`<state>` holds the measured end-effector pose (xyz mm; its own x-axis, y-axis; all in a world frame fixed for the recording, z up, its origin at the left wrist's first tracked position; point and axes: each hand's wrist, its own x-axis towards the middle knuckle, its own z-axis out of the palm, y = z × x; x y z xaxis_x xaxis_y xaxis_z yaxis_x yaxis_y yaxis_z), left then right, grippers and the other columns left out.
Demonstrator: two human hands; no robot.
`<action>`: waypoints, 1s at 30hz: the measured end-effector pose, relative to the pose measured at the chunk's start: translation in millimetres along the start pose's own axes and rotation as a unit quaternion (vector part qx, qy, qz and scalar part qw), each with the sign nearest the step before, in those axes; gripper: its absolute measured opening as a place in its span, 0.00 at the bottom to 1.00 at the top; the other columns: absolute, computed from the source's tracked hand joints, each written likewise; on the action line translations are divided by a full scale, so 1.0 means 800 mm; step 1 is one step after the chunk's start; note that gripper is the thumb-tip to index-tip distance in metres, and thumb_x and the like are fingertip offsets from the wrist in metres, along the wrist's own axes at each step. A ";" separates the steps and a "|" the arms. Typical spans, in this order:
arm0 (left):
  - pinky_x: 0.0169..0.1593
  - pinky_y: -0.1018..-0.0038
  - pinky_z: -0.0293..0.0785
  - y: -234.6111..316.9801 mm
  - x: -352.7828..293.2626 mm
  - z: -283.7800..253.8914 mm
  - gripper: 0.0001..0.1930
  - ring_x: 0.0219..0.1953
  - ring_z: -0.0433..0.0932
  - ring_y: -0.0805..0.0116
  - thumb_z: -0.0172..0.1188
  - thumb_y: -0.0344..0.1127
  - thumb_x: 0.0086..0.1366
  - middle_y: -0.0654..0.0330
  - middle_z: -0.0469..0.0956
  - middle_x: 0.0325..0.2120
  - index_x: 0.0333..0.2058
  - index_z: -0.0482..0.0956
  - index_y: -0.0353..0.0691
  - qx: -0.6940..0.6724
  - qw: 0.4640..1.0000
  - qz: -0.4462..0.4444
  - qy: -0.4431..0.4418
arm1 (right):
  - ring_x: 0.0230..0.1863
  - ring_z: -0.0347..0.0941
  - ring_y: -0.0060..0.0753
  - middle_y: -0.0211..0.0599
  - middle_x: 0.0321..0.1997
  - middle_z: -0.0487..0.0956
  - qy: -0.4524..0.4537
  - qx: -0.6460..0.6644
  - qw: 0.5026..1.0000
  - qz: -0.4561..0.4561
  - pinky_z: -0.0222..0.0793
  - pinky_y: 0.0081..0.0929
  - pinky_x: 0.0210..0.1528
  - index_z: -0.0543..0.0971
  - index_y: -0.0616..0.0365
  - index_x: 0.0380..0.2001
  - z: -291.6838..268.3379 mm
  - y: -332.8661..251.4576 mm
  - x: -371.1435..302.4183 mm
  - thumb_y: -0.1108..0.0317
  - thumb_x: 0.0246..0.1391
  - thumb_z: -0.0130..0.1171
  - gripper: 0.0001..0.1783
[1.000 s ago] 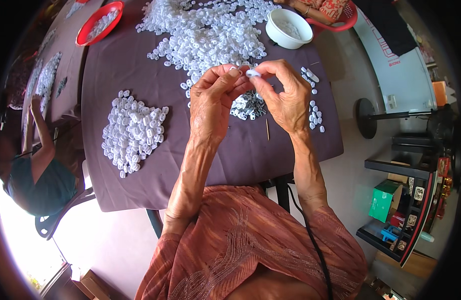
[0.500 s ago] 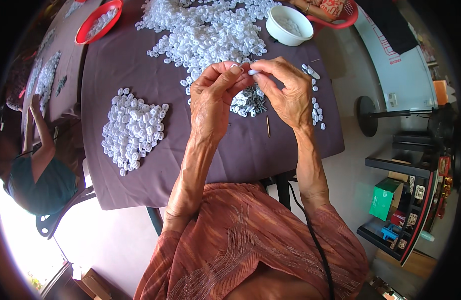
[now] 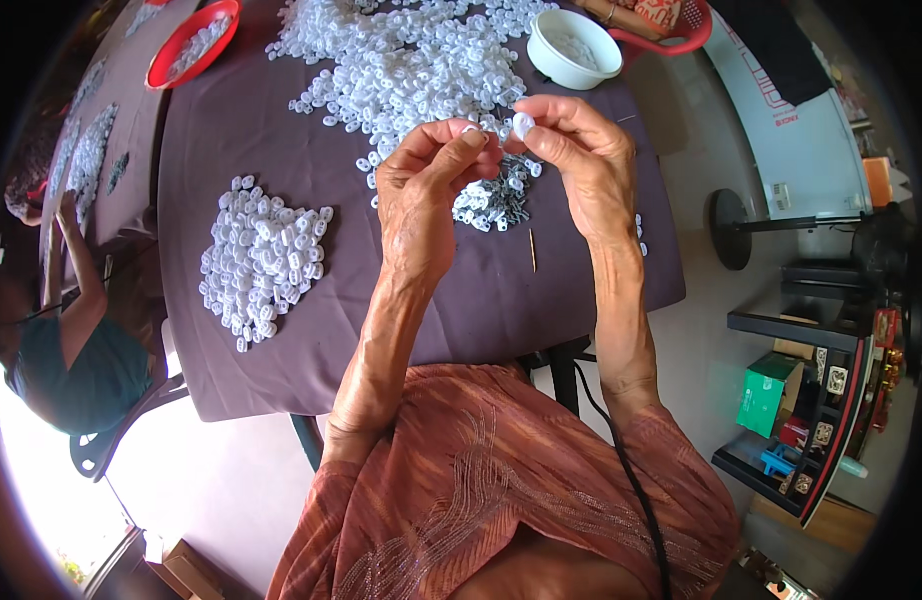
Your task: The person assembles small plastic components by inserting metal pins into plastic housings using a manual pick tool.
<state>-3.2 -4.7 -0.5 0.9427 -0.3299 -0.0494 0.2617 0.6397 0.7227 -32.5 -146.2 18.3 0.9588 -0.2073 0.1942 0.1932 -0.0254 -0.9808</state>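
Observation:
Between the thumb and forefinger of my right hand (image 3: 593, 175) is a small white oval plastic piece (image 3: 523, 125), held up over the table. My left hand (image 3: 421, 185) is closed in a pinch just to its left, a small gap between the two hands. Something tiny and pale with a dark bit shows at its fingertips, too small to name. Below the hands lies a heap of small dark grey pieces (image 3: 508, 203) with white ones beside it. A large spread of white two-holed oval pieces (image 3: 401, 75) covers the table beyond my hands.
A separate pile of white pieces (image 3: 261, 260) lies at left on the brown-covered table (image 3: 381, 375). A thin wooden stick (image 3: 533, 250) lies near me. A white bowl (image 3: 573, 75), a red bowl (image 3: 171, 75) and a red basket (image 3: 693, 30) hold the far side. Other people sit left and far right.
My right hand has drawn slightly right, away from my left, and turned the white oval piece to show its broad face. My left hand keeps its pinch in nearly the same place.

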 end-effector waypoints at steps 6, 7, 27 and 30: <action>0.31 0.80 0.69 0.000 -0.006 0.007 0.07 0.24 0.72 0.76 0.57 0.29 0.55 0.58 0.76 0.22 0.29 0.74 0.31 0.054 0.998 0.018 -0.005 | 0.32 0.72 0.26 0.35 0.29 0.75 -0.016 0.071 0.997 0.016 0.66 0.22 0.42 0.73 0.67 0.38 0.001 -0.003 0.003 0.76 0.48 0.53 0.12; 0.31 0.80 0.69 0.001 -0.006 0.008 0.07 0.24 0.72 0.76 0.57 0.29 0.55 0.58 0.76 0.22 0.29 0.74 0.31 0.052 0.998 0.021 -0.007 | 0.33 0.71 0.25 0.35 0.29 0.75 -0.019 0.076 0.997 0.014 0.65 0.22 0.42 0.73 0.67 0.38 0.001 -0.002 0.003 0.76 0.48 0.53 0.12; 0.32 0.79 0.70 0.004 -0.008 0.007 0.06 0.25 0.72 0.75 0.55 0.29 0.56 0.57 0.76 0.24 0.29 0.74 0.31 0.062 0.998 0.019 0.001 | 0.32 0.71 0.17 0.29 0.31 0.76 0.004 -0.036 0.997 -0.062 0.66 0.14 0.37 0.77 0.61 0.35 0.015 -0.011 0.000 0.75 0.48 0.55 0.08; 0.33 0.77 0.70 0.003 -0.008 0.007 0.06 0.26 0.73 0.74 0.55 0.29 0.55 0.60 0.74 0.22 0.28 0.74 0.32 0.066 0.998 0.020 0.004 | 0.33 0.70 0.19 0.32 0.33 0.75 0.001 -0.049 0.997 -0.062 0.66 0.16 0.40 0.75 0.65 0.37 0.015 -0.011 -0.001 0.77 0.48 0.54 0.11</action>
<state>-9.6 -4.7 5.7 0.9535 -0.3003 -0.0249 0.1959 0.5552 0.8083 -32.2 -134.1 26.8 0.9284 -0.1991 0.3138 0.2884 -0.1467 -0.9462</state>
